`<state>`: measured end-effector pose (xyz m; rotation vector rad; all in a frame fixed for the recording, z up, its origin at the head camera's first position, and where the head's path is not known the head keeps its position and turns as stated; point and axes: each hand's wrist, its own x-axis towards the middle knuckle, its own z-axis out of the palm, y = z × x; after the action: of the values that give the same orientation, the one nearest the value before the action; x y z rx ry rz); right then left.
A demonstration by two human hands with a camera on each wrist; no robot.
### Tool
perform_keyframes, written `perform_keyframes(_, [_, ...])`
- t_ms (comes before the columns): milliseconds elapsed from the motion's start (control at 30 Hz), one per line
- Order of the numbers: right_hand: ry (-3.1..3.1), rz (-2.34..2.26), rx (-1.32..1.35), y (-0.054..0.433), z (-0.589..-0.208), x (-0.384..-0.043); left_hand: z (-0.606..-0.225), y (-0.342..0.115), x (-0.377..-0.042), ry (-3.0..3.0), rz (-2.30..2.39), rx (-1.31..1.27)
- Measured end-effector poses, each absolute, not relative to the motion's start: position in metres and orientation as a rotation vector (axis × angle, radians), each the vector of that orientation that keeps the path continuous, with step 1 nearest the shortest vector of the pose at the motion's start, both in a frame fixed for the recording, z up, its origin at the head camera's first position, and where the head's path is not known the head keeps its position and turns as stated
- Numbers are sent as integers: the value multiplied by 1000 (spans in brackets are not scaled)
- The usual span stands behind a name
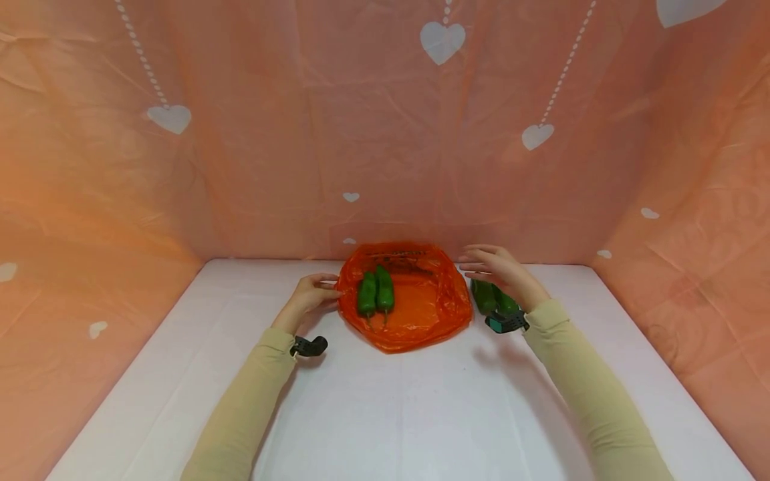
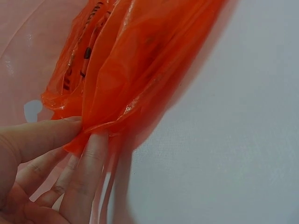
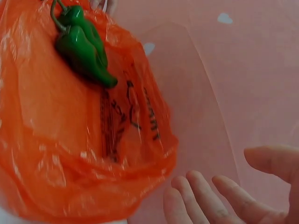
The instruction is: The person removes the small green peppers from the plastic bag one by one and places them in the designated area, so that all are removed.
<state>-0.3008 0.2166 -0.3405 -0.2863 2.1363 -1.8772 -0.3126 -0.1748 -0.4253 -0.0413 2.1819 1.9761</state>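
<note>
An orange plastic bag (image 1: 418, 304) lies with its mouth spread wide at the back of the white table. Two long green peppers (image 1: 385, 290) rest side by side in its left part, stems toward the person. At the bag's left edge my left hand (image 1: 309, 295) pinches the plastic rim (image 2: 100, 127) between thumb and fingers. My right hand (image 1: 504, 272) is raised just right of the bag, fingers extended and apart from it; in the right wrist view nothing lies in that hand (image 3: 224, 200). More green peppers (image 1: 483, 297) lie under the right hand and wrist, partly hidden.
A pinkish-orange cloth (image 1: 385, 147) with white hearts hangs close behind the table and along both sides. The white table top (image 1: 391, 414) stretches from the bag toward the person. Each wrist carries a black strapped device (image 1: 505, 322).
</note>
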Motion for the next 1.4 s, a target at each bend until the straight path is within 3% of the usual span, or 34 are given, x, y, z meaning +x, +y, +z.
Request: perform_keyframes(1400, [2052,-1752,-302,136,-382,-318,-427,-176,-313,2170,1963,-48])
